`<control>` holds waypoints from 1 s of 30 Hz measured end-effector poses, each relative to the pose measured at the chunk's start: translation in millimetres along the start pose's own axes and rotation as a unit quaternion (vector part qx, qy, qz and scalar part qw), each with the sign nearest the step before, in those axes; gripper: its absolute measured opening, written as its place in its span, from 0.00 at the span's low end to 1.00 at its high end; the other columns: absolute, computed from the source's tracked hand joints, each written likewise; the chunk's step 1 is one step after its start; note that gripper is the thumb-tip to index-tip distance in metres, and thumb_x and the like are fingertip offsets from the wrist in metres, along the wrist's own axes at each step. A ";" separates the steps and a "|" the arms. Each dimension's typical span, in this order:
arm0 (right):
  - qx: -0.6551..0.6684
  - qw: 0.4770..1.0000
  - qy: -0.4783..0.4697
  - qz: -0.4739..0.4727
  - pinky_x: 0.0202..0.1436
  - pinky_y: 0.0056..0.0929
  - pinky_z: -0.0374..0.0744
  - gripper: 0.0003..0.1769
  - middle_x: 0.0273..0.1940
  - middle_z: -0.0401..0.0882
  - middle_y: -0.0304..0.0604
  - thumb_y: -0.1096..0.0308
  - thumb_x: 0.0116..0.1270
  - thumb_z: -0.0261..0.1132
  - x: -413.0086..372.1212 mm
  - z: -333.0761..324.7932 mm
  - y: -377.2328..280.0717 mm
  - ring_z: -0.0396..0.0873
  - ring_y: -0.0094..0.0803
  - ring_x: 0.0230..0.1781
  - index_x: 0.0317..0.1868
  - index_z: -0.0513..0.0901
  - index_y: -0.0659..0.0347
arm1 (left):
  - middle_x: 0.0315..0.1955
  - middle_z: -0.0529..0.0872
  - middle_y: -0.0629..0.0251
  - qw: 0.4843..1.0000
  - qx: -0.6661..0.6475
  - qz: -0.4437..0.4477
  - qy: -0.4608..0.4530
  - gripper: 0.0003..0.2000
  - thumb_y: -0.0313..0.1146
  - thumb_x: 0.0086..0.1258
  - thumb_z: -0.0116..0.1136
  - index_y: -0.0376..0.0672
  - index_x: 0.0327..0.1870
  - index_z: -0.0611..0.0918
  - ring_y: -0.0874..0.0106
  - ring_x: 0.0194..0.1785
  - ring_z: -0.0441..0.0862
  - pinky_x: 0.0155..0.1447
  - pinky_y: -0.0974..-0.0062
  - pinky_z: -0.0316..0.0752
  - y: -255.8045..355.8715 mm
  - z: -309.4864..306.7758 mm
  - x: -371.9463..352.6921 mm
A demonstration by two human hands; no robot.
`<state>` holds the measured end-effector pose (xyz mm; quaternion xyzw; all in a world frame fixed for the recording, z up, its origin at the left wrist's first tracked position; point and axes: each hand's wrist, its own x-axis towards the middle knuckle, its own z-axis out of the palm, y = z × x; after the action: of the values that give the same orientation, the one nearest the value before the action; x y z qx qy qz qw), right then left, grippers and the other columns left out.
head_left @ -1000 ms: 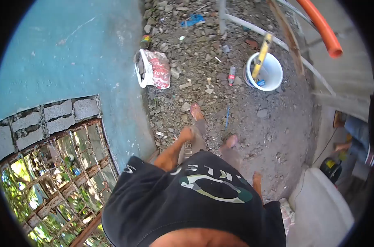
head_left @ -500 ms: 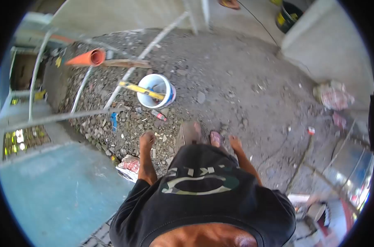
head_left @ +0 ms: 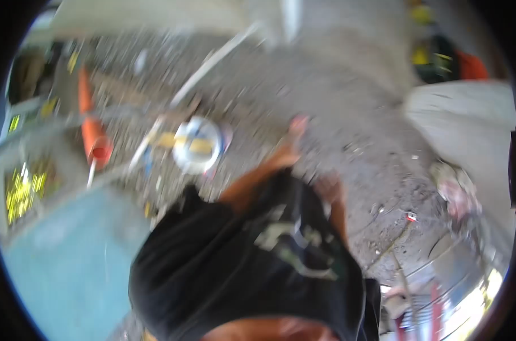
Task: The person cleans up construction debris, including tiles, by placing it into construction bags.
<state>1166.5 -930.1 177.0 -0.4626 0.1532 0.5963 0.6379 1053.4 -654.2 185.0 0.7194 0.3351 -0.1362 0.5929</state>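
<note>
White and blurred, the bucket [head_left: 196, 149] sits on the stony ground [head_left: 360, 125] ahead & to your L, w/ a yellow level [head_left: 167, 140] poking out over its rim, an orange pipe [head_left: 96, 141] farther L and the teal wall [head_left: 70, 244] nearer you. Your L hand [head_left: 285, 156] is out in front of your black shirt [head_left: 241, 250], btwn the shirt & your forward foot [head_left: 298, 123], apart from the bucket; your R hand [head_left: 337, 196] is lower on the R, too smeared to split cleanly from what's behind it. Can't tell if either hand's wide, narrow or holding anything; a pale-reddish sack [head_left: 458, 194] lies well off R, by the grey wall [head_left: 468, 111].
</note>
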 end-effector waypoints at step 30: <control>-0.926 0.371 -0.011 0.063 0.63 0.67 0.56 0.31 0.71 0.50 0.53 0.50 0.71 0.49 132.2 75.8 -77.0 0.52 0.53 0.71 0.71 0.58 0.50 | 0.47 0.73 0.49 0.385 -0.672 -0.339 0.533 0.33 0.56 0.64 0.55 0.44 0.64 0.67 0.52 0.41 0.79 0.36 0.51 0.71 -353.5 -56.0 -153.0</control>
<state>1240.9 -778.9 149.4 -0.7465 -0.4732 0.4084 -0.2281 701.5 -624.8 21.0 -0.1624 0.7810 0.3555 0.4871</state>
